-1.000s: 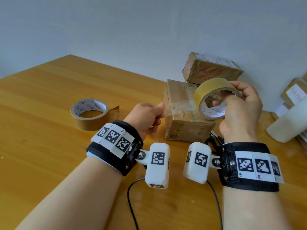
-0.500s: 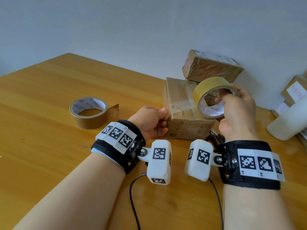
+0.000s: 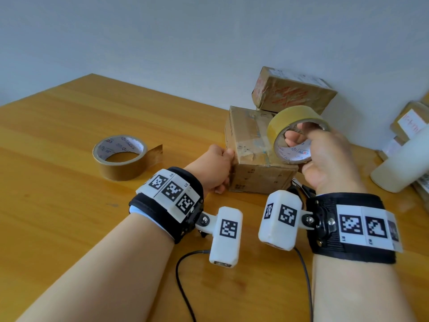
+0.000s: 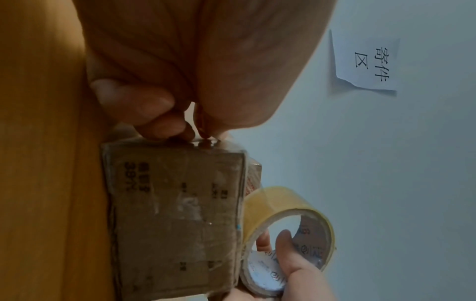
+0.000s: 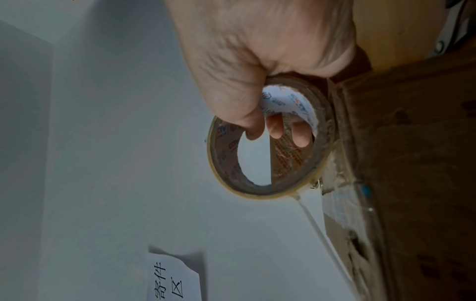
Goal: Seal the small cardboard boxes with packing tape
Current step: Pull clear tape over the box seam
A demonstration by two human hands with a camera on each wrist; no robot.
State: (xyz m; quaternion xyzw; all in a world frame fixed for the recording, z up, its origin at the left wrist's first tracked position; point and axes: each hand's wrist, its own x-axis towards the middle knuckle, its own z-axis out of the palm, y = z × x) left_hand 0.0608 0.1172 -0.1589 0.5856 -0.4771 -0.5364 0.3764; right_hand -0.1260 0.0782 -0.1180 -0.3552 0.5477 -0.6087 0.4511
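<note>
Head view: the box (image 3: 257,154) sits on the table (image 3: 69,205), and a clear strip runs from the roll (image 3: 296,135) across its top towards the left edge. By my reckoning the taping of this box is under way, not finished: the strip is neither pressed flat nor cut. The left hand (image 3: 214,167) is curled at the box's left top edge, fingertips pressed there, apparently pinning the tape end. The right hand (image 3: 329,159) holds the roll just above the box's right side, fingers hooked through the core. A second box (image 3: 292,91) lies behind, more parcels (image 3: 408,122) and a white bottle (image 3: 404,163) at the far right; whether those are sealed I cannot tell. A brown roll (image 3: 120,156) lies apart to the left.

Left wrist view: the left hand's fingertips (image 4: 165,124) push on the box's end face (image 4: 175,213), thumb and fingers bent close together. The roll (image 4: 288,234) hugs the far corner.

Right wrist view: the right hand (image 5: 257,61) grips the roll (image 5: 270,142), thumb outside, fingers (image 5: 300,132) inside. A taut film leaves the roll along the box (image 5: 412,163). A paper sign (image 5: 170,279) hangs on the wall.
</note>
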